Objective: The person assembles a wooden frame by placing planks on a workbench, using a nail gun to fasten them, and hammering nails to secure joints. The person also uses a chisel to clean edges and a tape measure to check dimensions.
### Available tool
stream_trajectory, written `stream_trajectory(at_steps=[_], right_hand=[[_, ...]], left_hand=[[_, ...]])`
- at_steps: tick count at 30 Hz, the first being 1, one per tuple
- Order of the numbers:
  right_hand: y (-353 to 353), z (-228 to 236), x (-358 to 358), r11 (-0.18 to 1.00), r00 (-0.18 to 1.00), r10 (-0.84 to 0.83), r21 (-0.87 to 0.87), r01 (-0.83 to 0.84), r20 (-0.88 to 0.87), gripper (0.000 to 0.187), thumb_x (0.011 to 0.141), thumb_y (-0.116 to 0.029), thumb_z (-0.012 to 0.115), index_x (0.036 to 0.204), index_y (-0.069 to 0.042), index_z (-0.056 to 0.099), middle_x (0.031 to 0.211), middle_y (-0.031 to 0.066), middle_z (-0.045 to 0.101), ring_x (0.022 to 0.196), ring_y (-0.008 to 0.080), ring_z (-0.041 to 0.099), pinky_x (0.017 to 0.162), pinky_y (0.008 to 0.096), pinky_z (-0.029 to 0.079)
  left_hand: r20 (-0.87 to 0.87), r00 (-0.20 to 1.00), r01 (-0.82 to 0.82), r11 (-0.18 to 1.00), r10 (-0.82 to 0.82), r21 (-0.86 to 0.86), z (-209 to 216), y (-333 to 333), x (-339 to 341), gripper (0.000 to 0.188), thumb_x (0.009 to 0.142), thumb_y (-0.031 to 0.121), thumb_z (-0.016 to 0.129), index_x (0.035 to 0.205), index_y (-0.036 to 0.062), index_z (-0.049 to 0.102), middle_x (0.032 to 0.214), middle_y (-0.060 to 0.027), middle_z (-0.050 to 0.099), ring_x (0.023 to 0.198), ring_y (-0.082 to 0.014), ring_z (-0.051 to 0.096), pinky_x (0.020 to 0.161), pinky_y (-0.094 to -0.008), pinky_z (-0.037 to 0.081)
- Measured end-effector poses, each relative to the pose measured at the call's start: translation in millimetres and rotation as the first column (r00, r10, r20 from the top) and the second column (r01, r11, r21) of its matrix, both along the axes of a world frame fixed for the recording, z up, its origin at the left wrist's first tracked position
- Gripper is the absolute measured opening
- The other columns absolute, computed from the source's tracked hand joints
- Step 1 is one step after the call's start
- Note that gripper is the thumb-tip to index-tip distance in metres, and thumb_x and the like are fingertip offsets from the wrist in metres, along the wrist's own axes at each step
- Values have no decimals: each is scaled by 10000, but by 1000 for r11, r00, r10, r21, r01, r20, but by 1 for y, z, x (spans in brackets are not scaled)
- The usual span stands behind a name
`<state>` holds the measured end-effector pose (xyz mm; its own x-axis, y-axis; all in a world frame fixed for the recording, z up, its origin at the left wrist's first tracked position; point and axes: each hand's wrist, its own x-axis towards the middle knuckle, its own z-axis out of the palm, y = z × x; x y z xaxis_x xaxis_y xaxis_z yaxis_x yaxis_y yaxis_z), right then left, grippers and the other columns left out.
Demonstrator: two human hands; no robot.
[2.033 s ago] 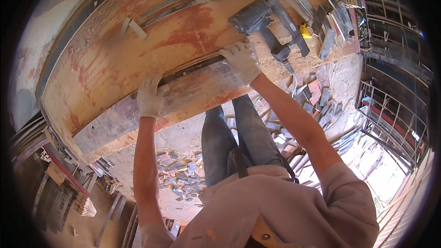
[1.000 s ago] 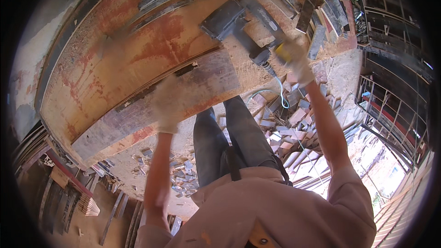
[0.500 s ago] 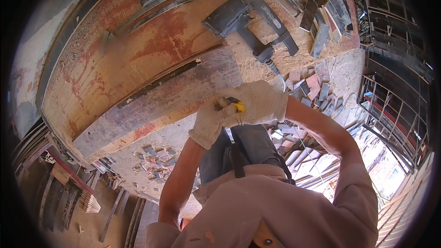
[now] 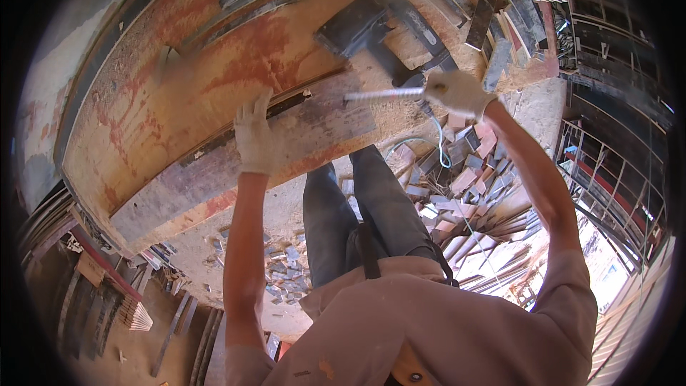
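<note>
In front of me a long, worn grey board (image 4: 314, 118) lies across the rust-stained bench top (image 4: 153, 111). My left hand (image 4: 254, 136), in a pale knitted glove, rests on this board with fingers stretched toward its far edge; it holds nothing. Farther right, my gloved right hand (image 4: 457, 94) is closed on a tape measure. The pale tape blade (image 4: 386, 94), smeared by motion, sticks out leftward above the board's right end. The tape's case is hidden in the glove. Just beyond my right hand lies a dark nail gun (image 4: 393, 64).
A thin hose (image 4: 441, 146) hangs from the nail gun. Wood offcuts (image 4: 468, 171) lie heaped on the floor to the right, and smaller scraps (image 4: 286, 264) by my legs. Dark strips (image 4: 268, 7) lie on the bench's far side; stacked slats (image 4: 522, 18) stand at its right end.
My hands were together at the middle around a yellow and black object. They have parted: the left moved onto the board, the right went rightward and away from me with the tape blade out.
</note>
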<state>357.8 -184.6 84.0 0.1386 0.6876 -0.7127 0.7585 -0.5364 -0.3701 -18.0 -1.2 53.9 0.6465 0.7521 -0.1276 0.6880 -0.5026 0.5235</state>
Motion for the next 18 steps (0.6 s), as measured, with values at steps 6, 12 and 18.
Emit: stream_trajectory(at_steps=[6,12,18], right_hand=[[39,-11,12,978,951,172,76,-197,256,250,953,-382,575,934,-176,716,828,90,719,800,328,698,726,453,535],[54,-40,-8,942,925,191,203,-267,329,249,941,-359,600,877,-150,718,829,120,718,811,347,698,728,487,526],[63,-37,-27,942,925,202,196,-273,321,256,927,-353,607,864,-134,725,872,144,724,859,371,700,750,510,526]], left_hand=[[-52,993,111,991,-107,76,-47,10,-23,427,829,248,765,1229,109,708,1157,-99,700,1081,-348,629,924,-466,509],[-86,988,136,982,-125,134,-49,1,-6,380,849,227,746,1209,112,702,1142,-87,686,1074,-329,621,921,-475,497],[-163,978,155,978,-132,137,-50,-2,-6,386,873,214,728,1241,113,674,1155,-103,665,1093,-336,607,933,-488,486]])
